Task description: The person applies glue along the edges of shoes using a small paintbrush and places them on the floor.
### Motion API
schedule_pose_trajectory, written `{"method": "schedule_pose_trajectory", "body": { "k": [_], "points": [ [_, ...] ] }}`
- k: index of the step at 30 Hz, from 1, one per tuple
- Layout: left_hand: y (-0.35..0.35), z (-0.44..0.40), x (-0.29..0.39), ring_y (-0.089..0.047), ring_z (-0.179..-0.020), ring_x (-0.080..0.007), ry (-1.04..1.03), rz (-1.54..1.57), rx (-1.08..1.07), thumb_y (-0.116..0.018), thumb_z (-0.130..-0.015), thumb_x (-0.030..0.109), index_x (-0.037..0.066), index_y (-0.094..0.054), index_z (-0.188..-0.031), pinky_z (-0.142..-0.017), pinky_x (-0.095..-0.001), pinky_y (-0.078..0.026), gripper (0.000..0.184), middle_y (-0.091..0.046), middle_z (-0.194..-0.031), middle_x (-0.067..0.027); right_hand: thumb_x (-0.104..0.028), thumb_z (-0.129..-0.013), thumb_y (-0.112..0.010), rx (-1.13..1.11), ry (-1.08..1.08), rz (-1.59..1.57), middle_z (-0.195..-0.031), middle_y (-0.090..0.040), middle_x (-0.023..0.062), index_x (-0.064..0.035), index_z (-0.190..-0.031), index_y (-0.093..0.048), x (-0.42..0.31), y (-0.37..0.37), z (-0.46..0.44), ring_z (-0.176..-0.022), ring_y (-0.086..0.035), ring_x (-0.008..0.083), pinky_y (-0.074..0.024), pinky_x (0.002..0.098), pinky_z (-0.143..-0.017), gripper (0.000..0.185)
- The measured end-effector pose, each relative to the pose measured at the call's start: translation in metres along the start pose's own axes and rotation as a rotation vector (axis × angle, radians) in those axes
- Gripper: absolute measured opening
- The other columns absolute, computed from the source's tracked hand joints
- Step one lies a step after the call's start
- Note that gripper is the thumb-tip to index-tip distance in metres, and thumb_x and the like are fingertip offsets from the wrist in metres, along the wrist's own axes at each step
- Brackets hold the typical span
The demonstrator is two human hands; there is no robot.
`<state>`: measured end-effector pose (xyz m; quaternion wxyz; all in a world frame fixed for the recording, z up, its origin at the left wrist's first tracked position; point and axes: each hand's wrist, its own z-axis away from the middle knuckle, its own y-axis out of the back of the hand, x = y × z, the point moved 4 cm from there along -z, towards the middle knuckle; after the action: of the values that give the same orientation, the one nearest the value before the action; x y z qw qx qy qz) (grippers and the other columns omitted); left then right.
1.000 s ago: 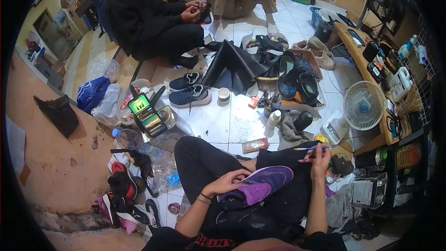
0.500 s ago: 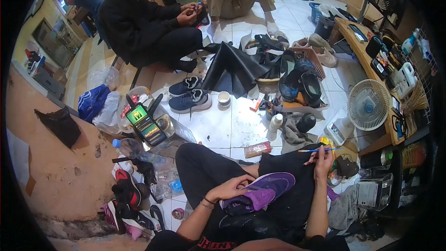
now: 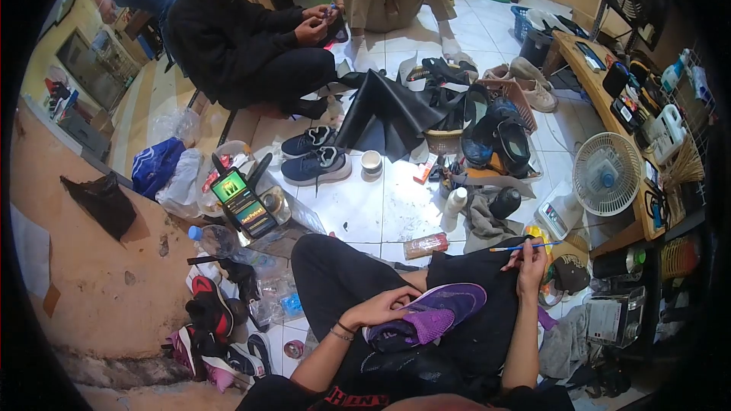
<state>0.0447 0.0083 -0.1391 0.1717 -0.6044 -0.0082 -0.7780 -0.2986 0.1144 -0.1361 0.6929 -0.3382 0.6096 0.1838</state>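
A purple shoe (image 3: 457,306) lies tilted across my lap, its toe pointing right and up. My left hand (image 3: 383,309) is closed on its upper near the opening, with some fingers hidden behind the shoe. Off to the right, above my knee, my right hand (image 3: 527,266) pinches a thin blue paintbrush (image 3: 539,245), held almost level and apart from the shoe. In front of my legs rests a red wrapped packet (image 3: 426,246) on the tiles. Beyond it stand a white bottle (image 3: 455,204) and a dark bottle (image 3: 504,203) beside a grey cloth (image 3: 480,217).
Dark sneakers (image 3: 317,165), a white cup (image 3: 371,163) and a black sheet (image 3: 390,114) sit ahead. A phone (image 3: 244,204) is propped at left, near a clear bottle (image 3: 217,242). A fan (image 3: 606,173) stands right by a wooden bench (image 3: 590,80). Other people sit at the back.
The whole view has shifted slightly, so the surroundings appear a little further right. Both hands keep their holds on the shoe and the paintbrush.
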Motion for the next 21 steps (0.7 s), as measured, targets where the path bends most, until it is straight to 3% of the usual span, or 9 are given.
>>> {"method": "schedule_pose_trajectory", "body": {
  "k": [21],
  "points": [
    [0.0029, -0.0024, -0.0069, -0.047, -0.085, -0.0033, 0.04, 0.022, -0.053, -0.065, -0.096, 0.01, 0.003, -0.049, -0.142, -0.077, -0.0188, -0.04, 0.049, -0.056, -0.096, 0.0033, -0.024, -0.107, -0.054, -0.05, -0.031, 0.029, -0.075, -0.063, 0.0083, -0.008, -0.1, -0.048, 0.0043, 0.002, -0.0045, -0.052, -0.059, 0.0137, -0.0565, 0.0316, -0.045, 0.018]
  ]
}}
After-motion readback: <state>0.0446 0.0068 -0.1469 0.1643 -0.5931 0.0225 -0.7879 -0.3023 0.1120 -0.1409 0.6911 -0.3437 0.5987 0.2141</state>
